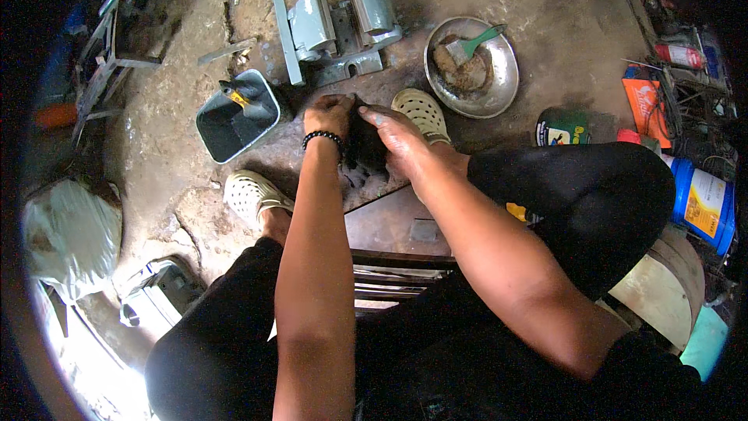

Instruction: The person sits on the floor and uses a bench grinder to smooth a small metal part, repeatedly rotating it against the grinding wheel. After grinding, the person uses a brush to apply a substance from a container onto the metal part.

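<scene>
My left hand (330, 115), with a black bead bracelet at its wrist, is curled, its fingers bent inward close to the ground. Facing it, my right hand (397, 136) has its fingertips close to the left one's, and grey smears mark its skin. Between and below the hands is a dark, blackish thing (365, 139), too dark to name; both hands seem closed at its upper edge. Just left of them stands a grey tub (269, 129) holding a brush with a yellow-and-black handle (236, 95). Beyond, grey-painted metal castings (339, 27) rest on the floor.
At the right, a metal bowl (505, 82) holds brown grit and a green-handled brush (477, 41). My cream clogs (257, 195) flank the work spot. A metal frame (113, 62) stands left; a blue bucket (705, 203) and a dark green tub (562, 129) stand right.
</scene>
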A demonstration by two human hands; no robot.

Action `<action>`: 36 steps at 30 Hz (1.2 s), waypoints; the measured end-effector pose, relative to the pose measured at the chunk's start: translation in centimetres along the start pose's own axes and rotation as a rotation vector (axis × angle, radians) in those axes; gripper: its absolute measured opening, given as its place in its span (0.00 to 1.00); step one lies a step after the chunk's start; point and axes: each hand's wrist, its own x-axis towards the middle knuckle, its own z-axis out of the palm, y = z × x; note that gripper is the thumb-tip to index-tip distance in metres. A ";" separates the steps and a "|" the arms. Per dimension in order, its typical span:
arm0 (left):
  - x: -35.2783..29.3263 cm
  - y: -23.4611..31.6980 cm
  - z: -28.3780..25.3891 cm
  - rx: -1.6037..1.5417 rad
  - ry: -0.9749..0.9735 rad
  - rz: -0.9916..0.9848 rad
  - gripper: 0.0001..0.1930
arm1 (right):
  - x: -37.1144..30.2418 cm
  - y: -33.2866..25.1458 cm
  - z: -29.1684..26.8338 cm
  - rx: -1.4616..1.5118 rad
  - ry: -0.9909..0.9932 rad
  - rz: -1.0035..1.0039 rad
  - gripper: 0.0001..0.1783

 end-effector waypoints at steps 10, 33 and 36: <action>-0.8 1.6 0.9 0.106 -0.149 0.389 0.16 | 3.0 -2.4 0.6 -0.053 0.182 -0.455 0.15; 5.1 5.8 5.8 0.720 0.169 0.732 0.20 | 11.5 -3.5 -2.0 -0.088 0.090 -0.439 0.21; 4.3 5.6 6.0 0.723 0.203 0.650 0.21 | 12.7 -2.8 -2.6 -0.190 0.110 -0.410 0.20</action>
